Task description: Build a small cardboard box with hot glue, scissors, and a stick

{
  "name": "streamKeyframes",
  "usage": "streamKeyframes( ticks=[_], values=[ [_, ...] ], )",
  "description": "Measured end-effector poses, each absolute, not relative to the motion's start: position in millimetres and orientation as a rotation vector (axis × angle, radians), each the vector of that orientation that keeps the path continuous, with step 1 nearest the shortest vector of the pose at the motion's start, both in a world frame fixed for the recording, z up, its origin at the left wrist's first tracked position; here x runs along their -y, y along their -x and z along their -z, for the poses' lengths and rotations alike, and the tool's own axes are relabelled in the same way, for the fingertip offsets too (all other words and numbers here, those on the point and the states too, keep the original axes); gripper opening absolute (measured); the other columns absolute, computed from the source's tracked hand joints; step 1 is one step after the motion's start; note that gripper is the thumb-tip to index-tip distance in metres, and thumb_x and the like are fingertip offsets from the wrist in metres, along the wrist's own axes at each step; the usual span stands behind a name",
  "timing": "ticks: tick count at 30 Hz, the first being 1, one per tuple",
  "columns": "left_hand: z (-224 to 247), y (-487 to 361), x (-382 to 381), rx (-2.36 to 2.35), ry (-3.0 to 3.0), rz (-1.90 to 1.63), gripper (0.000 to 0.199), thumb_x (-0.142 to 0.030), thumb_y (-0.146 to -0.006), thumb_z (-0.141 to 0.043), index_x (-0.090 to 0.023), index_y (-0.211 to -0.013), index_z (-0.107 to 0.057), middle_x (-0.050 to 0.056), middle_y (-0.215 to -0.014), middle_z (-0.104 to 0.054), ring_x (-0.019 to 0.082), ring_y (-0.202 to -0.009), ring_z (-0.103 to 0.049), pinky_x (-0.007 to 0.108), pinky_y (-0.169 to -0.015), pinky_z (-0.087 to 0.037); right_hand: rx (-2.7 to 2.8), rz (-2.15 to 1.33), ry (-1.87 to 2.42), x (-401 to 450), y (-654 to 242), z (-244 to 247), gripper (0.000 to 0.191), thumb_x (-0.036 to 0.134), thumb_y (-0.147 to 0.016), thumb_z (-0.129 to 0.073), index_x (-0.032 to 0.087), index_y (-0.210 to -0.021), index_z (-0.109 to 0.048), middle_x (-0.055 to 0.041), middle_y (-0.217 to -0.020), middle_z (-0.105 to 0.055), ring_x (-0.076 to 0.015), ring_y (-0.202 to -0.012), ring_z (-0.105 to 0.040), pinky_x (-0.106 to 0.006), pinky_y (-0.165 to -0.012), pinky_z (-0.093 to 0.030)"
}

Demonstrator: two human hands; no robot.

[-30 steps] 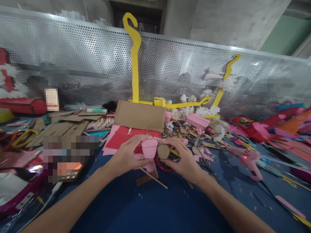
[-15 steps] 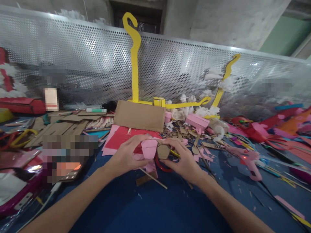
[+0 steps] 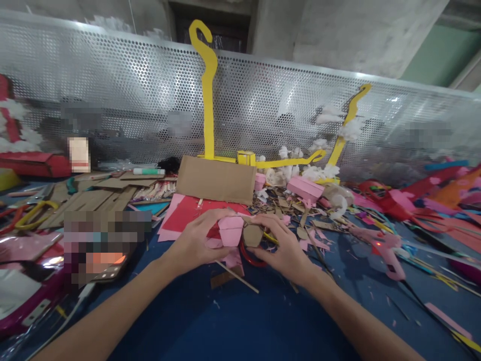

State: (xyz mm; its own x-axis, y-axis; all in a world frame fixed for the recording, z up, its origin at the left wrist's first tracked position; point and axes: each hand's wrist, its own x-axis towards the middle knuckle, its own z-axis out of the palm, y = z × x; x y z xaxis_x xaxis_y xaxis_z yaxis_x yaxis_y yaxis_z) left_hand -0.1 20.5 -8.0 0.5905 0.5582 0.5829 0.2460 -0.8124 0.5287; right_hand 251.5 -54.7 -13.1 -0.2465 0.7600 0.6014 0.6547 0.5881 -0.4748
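Note:
Between thumb and fingers, my left hand (image 3: 201, 235) grips a small pink paper-covered box (image 3: 230, 231) with angled sides. My right hand (image 3: 283, 245) pinches a small brown cardboard hexagon (image 3: 253, 235) by its edge. The two pieces are held side by side above the table, with a narrow gap between them. Behind my left hand lie red and pink paper sheets (image 3: 188, 213). Below the hands are a thin wooden stick (image 3: 240, 278) and a cardboard strip (image 3: 222, 279). Part of a red ring-shaped thing shows behind the hexagon.
A cardboard panel (image 3: 216, 179) stands before a tall yellow hooked piece (image 3: 209, 100). Cardboard and pink paper scraps litter the area behind my right hand. At right lies a pink glue gun (image 3: 389, 255) with its cord. Scissors (image 3: 35, 215) and cardboard strips (image 3: 90, 200) lie left.

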Motion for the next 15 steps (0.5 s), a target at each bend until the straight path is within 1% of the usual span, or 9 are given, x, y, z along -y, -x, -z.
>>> streamKeyframes(
  ticks=[5,15],
  values=[
    [9.2,0.7,-21.5,-0.645,-2.429,-1.081,0.067,-0.028,-0.081,-0.082,-0.031,-0.139,-0.049,0.007,-0.141,-0.062,0.026,-0.131,-0.059,0.047,-0.111,-0.048,1.976,-0.144,1.12,54.5,-251.2,13.5,0.065,0.01,-0.083,-0.075,0.034,-0.138,-0.053,-0.0065,-0.135,-0.06,-0.0261,-0.128,-0.058,-0.044,-0.108,-0.05],
    [8.0,0.9,-20.3,-0.64,-2.422,-1.074,0.067,-0.029,-0.081,-0.082,-0.031,-0.139,-0.049,0.008,-0.141,-0.062,0.028,-0.131,-0.059,0.048,-0.111,-0.048,1.988,-0.139,1.133,55.4,-251.0,12.0,0.065,0.009,-0.083,-0.074,0.034,-0.139,-0.052,-0.0062,-0.136,-0.059,-0.0258,-0.129,-0.057,-0.043,-0.109,-0.049]
  ],
)
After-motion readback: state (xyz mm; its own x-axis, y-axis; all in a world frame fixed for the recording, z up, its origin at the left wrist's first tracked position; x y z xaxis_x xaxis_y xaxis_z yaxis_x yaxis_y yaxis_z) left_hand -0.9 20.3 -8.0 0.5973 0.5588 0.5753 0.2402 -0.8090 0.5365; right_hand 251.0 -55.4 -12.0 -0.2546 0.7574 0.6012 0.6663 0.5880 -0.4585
